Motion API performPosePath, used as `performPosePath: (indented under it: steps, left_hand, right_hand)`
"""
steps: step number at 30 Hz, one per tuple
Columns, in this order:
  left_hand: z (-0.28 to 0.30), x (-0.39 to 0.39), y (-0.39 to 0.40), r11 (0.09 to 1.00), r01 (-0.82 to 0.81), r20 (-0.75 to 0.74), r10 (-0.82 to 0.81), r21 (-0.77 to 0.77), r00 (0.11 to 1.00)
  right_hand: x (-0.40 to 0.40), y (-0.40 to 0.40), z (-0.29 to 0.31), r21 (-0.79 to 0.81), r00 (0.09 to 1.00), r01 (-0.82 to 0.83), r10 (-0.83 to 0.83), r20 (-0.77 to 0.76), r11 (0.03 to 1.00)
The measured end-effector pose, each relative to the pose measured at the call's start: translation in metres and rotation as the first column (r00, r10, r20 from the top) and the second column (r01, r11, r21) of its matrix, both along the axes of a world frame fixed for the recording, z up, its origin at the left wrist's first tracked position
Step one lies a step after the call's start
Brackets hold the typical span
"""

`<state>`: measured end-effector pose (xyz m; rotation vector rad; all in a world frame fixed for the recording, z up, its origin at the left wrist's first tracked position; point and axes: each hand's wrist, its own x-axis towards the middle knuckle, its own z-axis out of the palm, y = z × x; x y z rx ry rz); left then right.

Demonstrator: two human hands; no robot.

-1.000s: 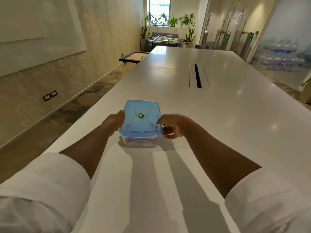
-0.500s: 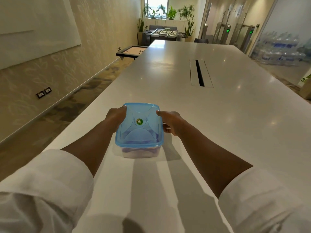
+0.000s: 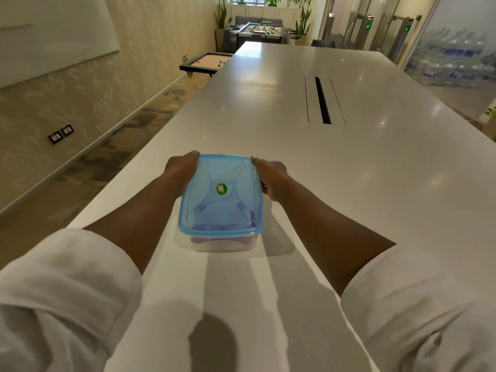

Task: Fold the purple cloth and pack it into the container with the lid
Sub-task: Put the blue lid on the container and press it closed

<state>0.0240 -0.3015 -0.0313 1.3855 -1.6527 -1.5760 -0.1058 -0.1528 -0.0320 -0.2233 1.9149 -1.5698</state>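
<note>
White table (image 3: 349, 183) — lidded container (image 3: 220, 202) long axis fwd.

One container (image 3: 224, 244) stands on the one desk (image 3: 349, 170), with one blue lid (image 3: 222, 194) bearing one green sticker (image 3: 221, 189), and one purple cloth (image 3: 228, 214) inside. Two hands hold it: the left hand (image 3: 180, 174) and the right hand (image 3: 271, 178). Two white sleeves show, left sleeve (image 3: 61, 291) and right sleeve (image 3: 418, 304).

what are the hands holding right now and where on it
Both hands, left and right, hold the lidded container by its opposite sides, near the far corners.
</note>
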Motion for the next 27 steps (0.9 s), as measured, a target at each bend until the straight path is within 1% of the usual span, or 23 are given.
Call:
performPosePath:
  steps: [6, 16, 20, 23, 27]
  left_hand:
    - [-0.002, 0.0, -0.002, 0.999, 0.034, 0.031, -0.034, -0.02, 0.999]
    - [-0.004, -0.001, -0.003, 0.996, 0.048, 0.09, -0.041, -0.074, 0.995]
    - [-0.005, -0.002, -0.005, 0.995, 0.057, 0.092, -0.05, -0.078, 0.994]
    - [-0.007, -0.002, -0.005, 0.991, 0.064, 0.102, -0.052, -0.117, 0.993]
    - [-0.005, -0.001, -0.004, 0.987, 0.081, 0.091, -0.069, -0.136, 0.993]
  right_hand:
    - [0.003, -0.006, -0.002, 0.027, 0.996, 0.015, -0.012, -0.085, 1.0]
    - [0.008, -0.013, -0.002, 0.051, 0.986, 0.049, -0.04, -0.16, 0.997]
    - [0.006, -0.015, -0.003, 0.066, 0.983, 0.058, -0.045, -0.176, 0.996]
    - [0.006, -0.016, -0.003, 0.082, 0.984, 0.053, -0.038, -0.174, 0.995]
    - [0.006, -0.017, -0.003, 0.07, 0.987, 0.043, -0.031, -0.159, 0.997]
